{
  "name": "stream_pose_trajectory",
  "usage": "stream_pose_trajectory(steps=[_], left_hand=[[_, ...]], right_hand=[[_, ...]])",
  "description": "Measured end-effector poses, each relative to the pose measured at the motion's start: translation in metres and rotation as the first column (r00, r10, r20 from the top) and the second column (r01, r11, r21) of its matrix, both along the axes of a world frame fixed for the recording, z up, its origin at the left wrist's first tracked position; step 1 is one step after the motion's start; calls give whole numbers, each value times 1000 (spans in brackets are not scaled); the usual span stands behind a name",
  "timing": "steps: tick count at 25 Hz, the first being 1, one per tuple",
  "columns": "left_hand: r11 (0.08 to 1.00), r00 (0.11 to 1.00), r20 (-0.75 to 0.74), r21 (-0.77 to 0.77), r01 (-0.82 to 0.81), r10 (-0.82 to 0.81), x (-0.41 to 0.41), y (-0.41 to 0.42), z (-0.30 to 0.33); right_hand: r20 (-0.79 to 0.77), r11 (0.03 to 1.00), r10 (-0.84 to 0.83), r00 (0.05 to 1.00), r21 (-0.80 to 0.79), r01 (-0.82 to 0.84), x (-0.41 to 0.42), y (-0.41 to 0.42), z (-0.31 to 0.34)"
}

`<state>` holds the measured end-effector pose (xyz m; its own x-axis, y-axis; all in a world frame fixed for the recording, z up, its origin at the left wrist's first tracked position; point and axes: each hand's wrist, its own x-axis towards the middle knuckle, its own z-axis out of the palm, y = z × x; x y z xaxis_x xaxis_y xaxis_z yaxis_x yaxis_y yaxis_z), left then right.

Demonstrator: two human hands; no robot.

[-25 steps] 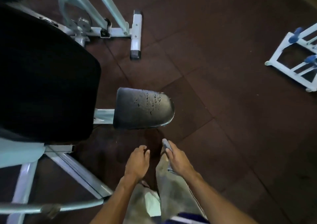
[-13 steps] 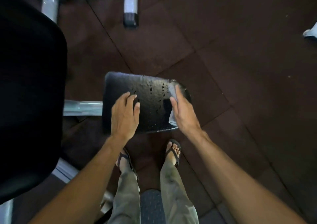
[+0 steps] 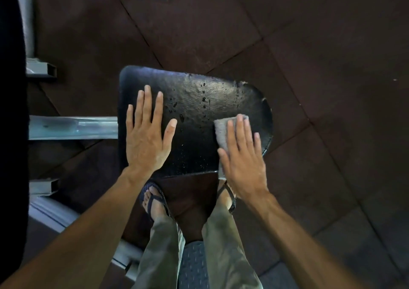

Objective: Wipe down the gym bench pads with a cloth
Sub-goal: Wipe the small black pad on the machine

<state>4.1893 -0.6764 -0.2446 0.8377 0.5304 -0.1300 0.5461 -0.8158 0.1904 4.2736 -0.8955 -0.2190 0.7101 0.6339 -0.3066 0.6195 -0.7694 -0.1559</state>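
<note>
The small grey folded cloth (image 3: 222, 131) looks soft, light and limp; judged from its flat lie, it is best worked under a spread palm rather than pinched, since a loose corner would likely bunch or drag. It lies on the right part of the black, glossy vinyl seat pad (image 3: 194, 102), near the pad's rounded right edge, its lower end reaching the near edge. The right hand (image 3: 242, 156) presses it flat with fingers stretched out, not curled round it, so the grip is an open palm bearing down. The left hand (image 3: 147, 133) rests flat and empty on the pad's left part, fingers spread, seemingly steadying it. The pad is firm, smooth and probably slippery: water droplets (image 3: 203, 99) bead across its far half, between and beyond the hands, still to be wiped
</note>
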Motion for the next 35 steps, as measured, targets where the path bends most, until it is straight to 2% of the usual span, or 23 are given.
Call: stream_pose_trajectory(steps=[2, 4, 5, 6, 8, 10, 12, 14, 16, 17, 19, 20, 22, 24, 25, 27, 29, 33, 35], left_hand=[[1000, 1000, -3, -1, -4, 4, 0, 0, 0], [1000, 1000, -6, 1, -3, 3, 0, 0, -2], [1000, 1000, -4, 6, -1, 1, 1, 1, -3], [1000, 1000, -2, 8, 1, 0, 1, 1, -4], [1000, 1000, 10, 4, 6, -6, 1, 2, -4], [1000, 1000, 20, -1, 2, -2, -1, 3, -4], [1000, 1000, 14, -11, -7, 7, -1, 2, -4], [1000, 1000, 5, 5, -19, 19, -1, -1, -5], [1000, 1000, 4, 12, -21, 20, 0, -2, -5], [1000, 1000, 2, 16, -19, 19, 1, -2, -5], [1000, 1000, -7, 11, -14, 14, 0, 1, -4], [1000, 1000, -8, -4, -7, 7, 0, 1, -4], [1000, 1000, -1, -21, -2, 2, 0, 1, -3], [999, 1000, 17, -34, -11, 11, 1, 2, 0], [998, 999, 32, -53, -19, 21, 2, 2, 3], [995, 995, 86, -90, -40, 48, 3, -8, 13], [995, 991, 122, -84, -47, 57, 10, -42, 24], [994, 999, 36, -101, -32, 36, 40, -123, 21], [996, 1000, -1, -87, -6, 6, 52, -117, 11]], right_hand=[[39, 992, -126, 991, -8, 127, 32, 9, -2], [70, 956, -291, 954, 48, 289, 67, 57, -6], [50, 955, -292, 955, 76, 288, 72, 84, -6], [38, 967, -235, 971, 106, 230, 65, 102, -7], [35, 993, -12, 999, 115, 8, 18, 100, -10], [15, 988, 150, 989, 39, -151, -29, 45, -5], [33, 982, 186, 982, -38, -185, -24, -15, 0], [55, 998, 32, 998, -58, -29, 17, -29, -3], [78, 975, -223, 972, 12, 223, 62, 10, -4], [63, 958, -284, 957, 53, 281, 71, 39, -4], [43, 972, -218, 975, 104, 212, 54, 84, -8], [31, 988, -115, 993, 107, 111, 34, 91, -9], [-19, 996, 41, 999, 79, -40, -7, 75, -7], [-93, 987, 98, 991, 133, -85, -16, 53, -3], [-159, 977, 85, 984, 206, -51, -10, 48, 0], [-253, 930, -48, 966, 341, 136, 11, 42, 5], [-192, 894, -222, 956, 352, 278, 34, 29, 1], [-77, 919, -242, 967, 301, 254, 45, 11, -19], [-82, 889, -286, 955, 348, 297, 44, 13, -22]])
